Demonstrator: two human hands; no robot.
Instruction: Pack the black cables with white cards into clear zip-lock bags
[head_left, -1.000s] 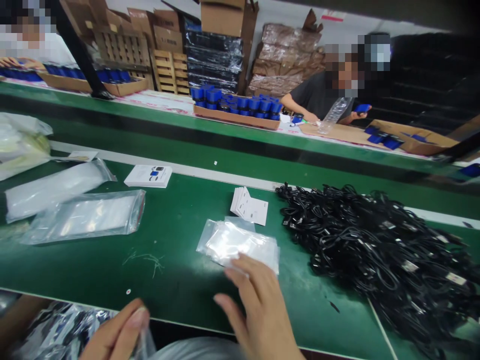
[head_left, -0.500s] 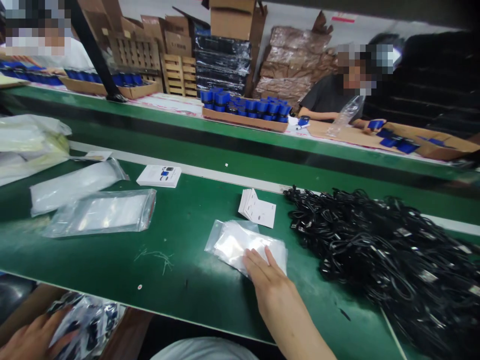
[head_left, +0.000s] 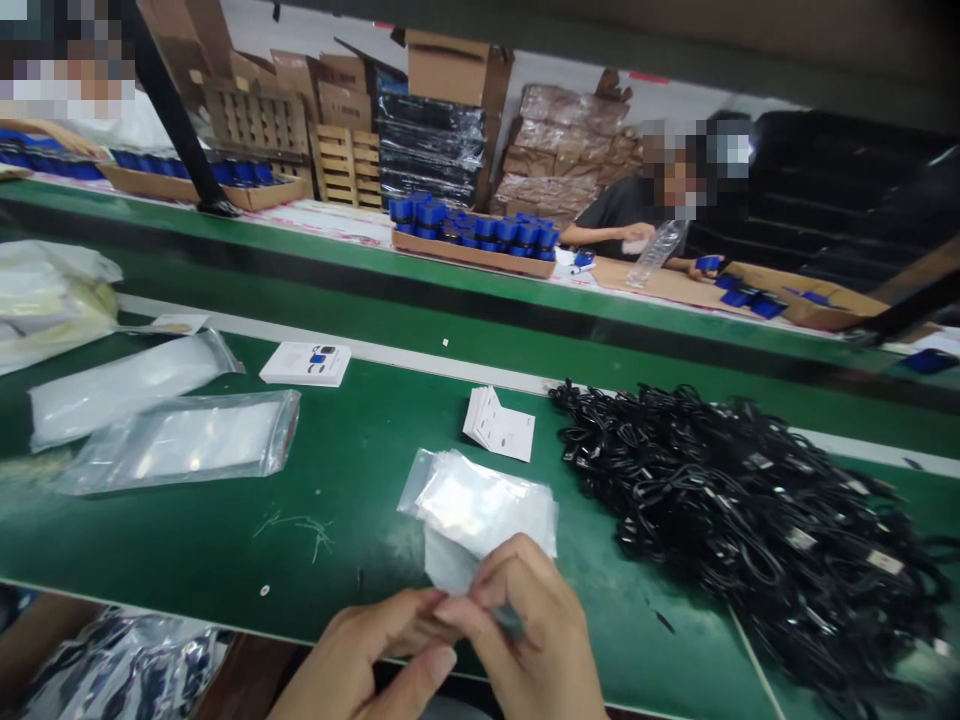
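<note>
My left hand (head_left: 379, 645) and my right hand (head_left: 536, 630) meet at the bench's near edge. Their fingers are closed in a pinch on a clear plastic bag (head_left: 448, 562), which reaches up toward the pile. The part between the fingertips is hidden. Just beyond my hands lies a loose pile of clear plastic bags (head_left: 491, 500). Behind that pile stands a partly fanned stack of folded white leaflets (head_left: 504, 427). To the right of my hands spreads a large heap of black cables (head_left: 720, 510).
Two packs of plastic bags (head_left: 191, 435) and a stack of printed cards (head_left: 306, 364) lie left on the green bench (head_left: 360, 540). A box of bagged items (head_left: 124, 660) sits below the near edge. Across the belt, two people work beside trays of blue items (head_left: 476, 235).
My right hand has drawn back from the pile toward me with a plastic bag. My left hand has come from the box at lower left to meet it.
</note>
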